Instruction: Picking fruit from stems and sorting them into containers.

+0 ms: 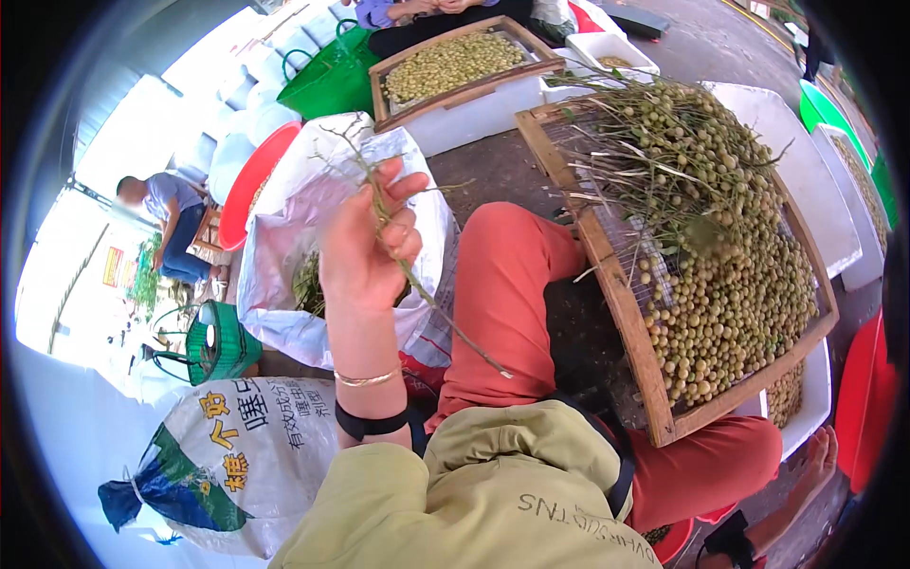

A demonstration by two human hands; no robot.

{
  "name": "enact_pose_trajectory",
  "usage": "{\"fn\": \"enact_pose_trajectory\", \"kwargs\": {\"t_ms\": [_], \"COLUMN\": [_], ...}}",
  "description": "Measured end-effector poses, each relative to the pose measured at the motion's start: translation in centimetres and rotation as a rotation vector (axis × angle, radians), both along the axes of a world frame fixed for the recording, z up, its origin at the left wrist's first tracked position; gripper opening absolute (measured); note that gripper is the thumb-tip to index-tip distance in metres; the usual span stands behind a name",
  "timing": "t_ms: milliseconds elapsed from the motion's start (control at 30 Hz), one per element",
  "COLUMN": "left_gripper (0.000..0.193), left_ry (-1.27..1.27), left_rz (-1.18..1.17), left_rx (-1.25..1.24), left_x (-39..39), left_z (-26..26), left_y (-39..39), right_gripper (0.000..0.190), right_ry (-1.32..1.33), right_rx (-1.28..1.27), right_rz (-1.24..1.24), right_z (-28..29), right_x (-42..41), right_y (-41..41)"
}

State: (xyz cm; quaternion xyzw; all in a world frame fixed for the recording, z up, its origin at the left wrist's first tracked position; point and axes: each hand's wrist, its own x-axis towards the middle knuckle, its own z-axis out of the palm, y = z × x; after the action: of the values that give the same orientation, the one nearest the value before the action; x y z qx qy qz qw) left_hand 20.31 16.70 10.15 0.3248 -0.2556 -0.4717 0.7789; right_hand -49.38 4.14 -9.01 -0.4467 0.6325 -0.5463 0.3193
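Note:
My left hand [370, 242] is raised, its fingers closed around a thin branching stem [455, 320] that bears no fruit. Below that hand gapes a white woven sack [274, 267] with greenish plant stems [307, 284] inside. To the right of my knee, a wood-framed mesh screen [604, 259] slopes over white boxes. On its far part lie bunches of small round tan fruit [704, 149] still on stems; loose fruit [732, 334] covers the near part. My right hand [814, 455] is low at the right edge, fingers extended, holding nothing visible.
Another framed screen of fruit [455, 67] stands ahead, before a seated person [426, 8]. Nearby are a green basket [330, 75] and a red basin [259, 185]. A tied sack [270, 469] and a green basket [220, 341] sit left; a red tub [864, 405] stands right.

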Motion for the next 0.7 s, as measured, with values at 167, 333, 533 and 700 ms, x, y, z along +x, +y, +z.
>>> {"fn": "enact_pose_trajectory", "kwargs": {"t_ms": [167,333,533,700], "left_gripper": [0.034,0.03,0.06,0.069], "left_ry": [-0.382,-1.195,-1.567,-1.542], "left_rz": [0.762,1.398,-0.18,0.046], "left_rx": [-0.07,0.238,1.67,1.228], "left_x": [5.7,12.1,17.7,17.7], "left_z": [6.2,2.8,-13.6,-11.1], "left_y": [9.0,8.8,4.4,5.5], "right_gripper": [0.029,0.023,0.015,0.017], "right_ry": [0.101,0.295,0.383,0.658], "right_rx": [-0.092,-0.163,-0.217,-0.21], "right_rz": [0.166,0.198,0.302,0.616], "right_z": [5.1,10.5,16.3,17.9], "right_x": [3.7,9.6,19.1,29.6], "right_y": [-4.9,-4.9,-5.8,-9.3]}}
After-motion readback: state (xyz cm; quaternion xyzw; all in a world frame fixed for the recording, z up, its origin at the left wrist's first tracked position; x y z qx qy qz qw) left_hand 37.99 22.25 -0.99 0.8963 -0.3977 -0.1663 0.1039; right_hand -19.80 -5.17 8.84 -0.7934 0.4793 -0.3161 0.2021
